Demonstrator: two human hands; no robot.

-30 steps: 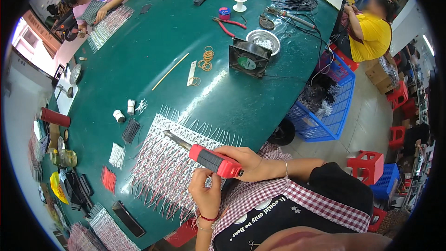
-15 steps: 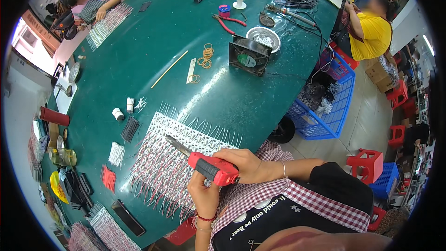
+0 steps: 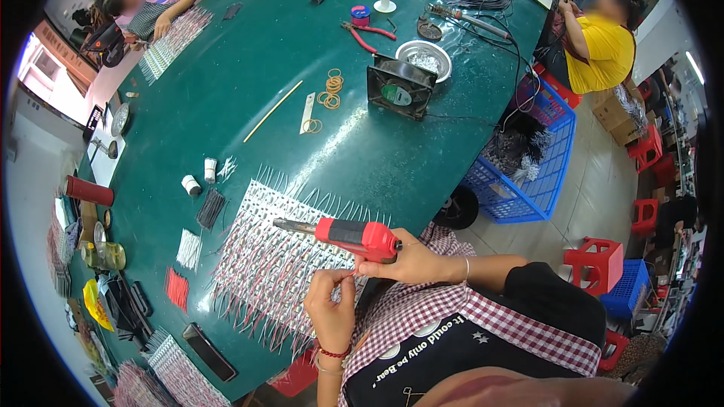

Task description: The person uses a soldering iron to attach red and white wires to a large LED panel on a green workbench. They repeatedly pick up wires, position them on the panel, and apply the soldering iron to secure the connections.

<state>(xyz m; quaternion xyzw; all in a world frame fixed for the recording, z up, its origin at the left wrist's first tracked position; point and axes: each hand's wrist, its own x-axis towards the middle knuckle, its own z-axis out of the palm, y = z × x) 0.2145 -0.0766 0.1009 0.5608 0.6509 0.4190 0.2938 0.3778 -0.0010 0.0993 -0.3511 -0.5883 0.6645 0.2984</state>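
Observation:
My right hand (image 3: 413,262) grips a red and black handheld tool (image 3: 354,235) with a long metal nozzle, which points left over the work. Close below it, my left hand (image 3: 329,307) pinches a thin red wire or sleeve (image 3: 353,274) between thumb and finger; its exact kind is too small to tell. Under the tool lies a white sheet of many small parts in rows (image 3: 260,230), with red and white wires trailing along its near side. Left of the sheet are bundles of red tubes (image 3: 176,289), white tubes (image 3: 189,249) and black tubes (image 3: 211,209).
A black fan (image 3: 400,89), a metal bowl (image 3: 441,68), red pliers (image 3: 362,39) and rubber bands (image 3: 332,90) sit farther across the green table (image 3: 249,41). A phone (image 3: 209,353) lies near left. Beyond the right edge stands a blue basket (image 3: 554,173). Two people work across the table.
The tool has swung to nearly level and moved slightly right in my right hand. My left hand has come away from its underside and now pinches the red piece.

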